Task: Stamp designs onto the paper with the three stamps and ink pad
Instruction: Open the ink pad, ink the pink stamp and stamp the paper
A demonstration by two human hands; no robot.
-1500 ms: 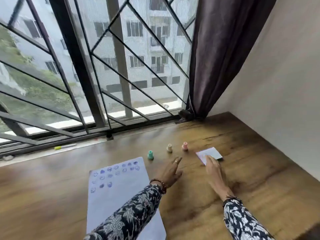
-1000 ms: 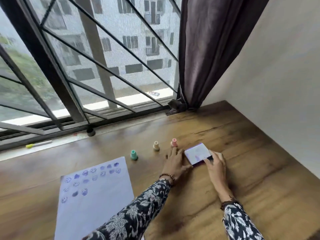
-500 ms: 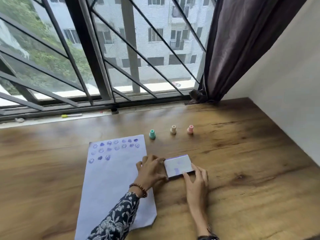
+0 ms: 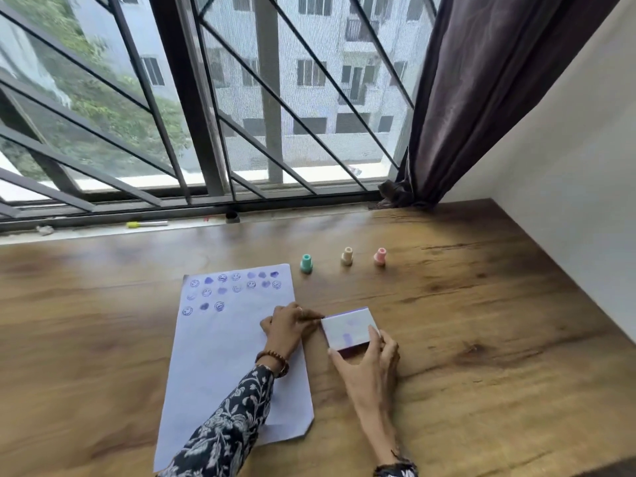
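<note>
Right hand (image 4: pixel 370 368): nearest to us, on the table's near half. Thumb on the near-left corner of the ink pad (image 4: pixel 350 328), fingers curled up its right end; we read it as a pinch on the pad.

Left hand (image 4: pixel 289 327): palm down over the right edge of the paper (image 4: pixel 234 356), fingers half curled, tips touching the pad's left end. We cannot tell whether it grips or only steadies.

Ink pad: flat on the bare table (image 4: pixel 481 339), just right of the paper, between both hands. Long axis runs left to right, slightly skewed. White top with faint purple smears showing; we judge the lid on, though we cannot be sure.

Paper: long axis runs near to far. Purple prints in three short rows along its far edge; the near part is blank.

Stamps: upright in a row beyond the pad, toward the window edge, apart from one another. Green stamp (image 4: pixel 306 263) just off the paper's far-right corner, cream stamp (image 4: pixel 347 256) in the middle, pink stamp (image 4: pixel 380 257) rightmost.

Key relation: the stamps lie straight ahead of both hands, past the pad. We judge the left hand nearer the green one, the right nearer the pink.

Next, our guess: open the pad, then reach forward.
</note>
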